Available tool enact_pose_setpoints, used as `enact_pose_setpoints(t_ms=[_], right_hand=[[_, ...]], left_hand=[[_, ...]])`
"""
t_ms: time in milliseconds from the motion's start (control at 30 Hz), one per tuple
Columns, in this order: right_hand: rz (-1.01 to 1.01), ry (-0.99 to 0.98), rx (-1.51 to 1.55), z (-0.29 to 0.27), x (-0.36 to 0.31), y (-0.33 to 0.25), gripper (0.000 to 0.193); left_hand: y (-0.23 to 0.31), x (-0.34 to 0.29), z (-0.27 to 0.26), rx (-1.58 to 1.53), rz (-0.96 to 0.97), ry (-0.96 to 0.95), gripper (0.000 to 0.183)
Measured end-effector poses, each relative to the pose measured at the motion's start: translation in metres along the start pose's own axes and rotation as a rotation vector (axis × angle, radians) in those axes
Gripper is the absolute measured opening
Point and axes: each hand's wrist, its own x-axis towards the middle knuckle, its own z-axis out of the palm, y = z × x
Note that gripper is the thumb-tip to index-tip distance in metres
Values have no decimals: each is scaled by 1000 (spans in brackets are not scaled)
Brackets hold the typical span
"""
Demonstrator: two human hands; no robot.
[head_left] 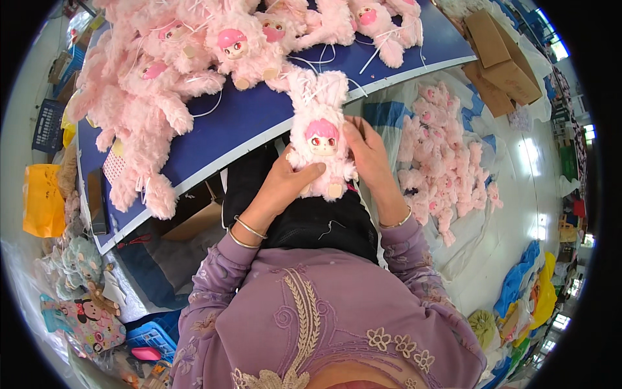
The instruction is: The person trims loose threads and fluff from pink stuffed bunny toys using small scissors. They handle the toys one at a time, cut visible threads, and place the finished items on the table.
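A pink plush bunny doll (pixel 319 123) with a pink-haired face and long ears is held upright over my lap, just off the table's near edge. My left hand (pixel 285 178) wraps its lower body, the thumb lying across the belly. On the doll's other side, my right hand (pixel 368 152) has its fingers bent against the arm and side; some fingertips are hidden behind the plush. Directly beyond, on the blue table (pixel 249 123), several similar dolls (pixel 236 48) lie heaped, with loose white strings among them.
A pile of pink dolls (pixel 444 155) lies on plastic sheeting at the right. Cardboard boxes (pixel 502 58) stand at the far right. To the left are a yellow bag (pixel 44 201) and a blue crate (pixel 152 337). The table's pale edge runs close before me.
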Motion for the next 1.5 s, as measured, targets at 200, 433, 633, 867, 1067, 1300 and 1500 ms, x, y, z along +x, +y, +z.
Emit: enact_pose_setpoints(t_ms=[200, 433, 633, 867, 1067, 1300, 1500], right_hand=[[-160, 28, -256, -14, -15, -23, 24], [-342, -70, -549, -15, -31, -44, 20], [-278, -74, -604, -18, -34, -48, 17], [-305, -58, -642, -17, -35, -50, 16], [-332, -51, -639, -17, -35, -50, 17], [-331, -64, -596, -19, -34, -42, 15], [-45, -153, -252, -26, -29, -22, 14]], left_hand=[[3, 2, 4, -11, 6, 84, 48], [2, 5, 7, -74, 7, 68, 45], [0, 4, 9, -59, 16, 68, 44], [1, 3, 10, -46, 24, 61, 45], [0, 3, 9, -50, 23, 62, 44], [0, 2, 11, -40, 11, 37, 44], [0, 2, 12, 30, 38, 63, 48]])
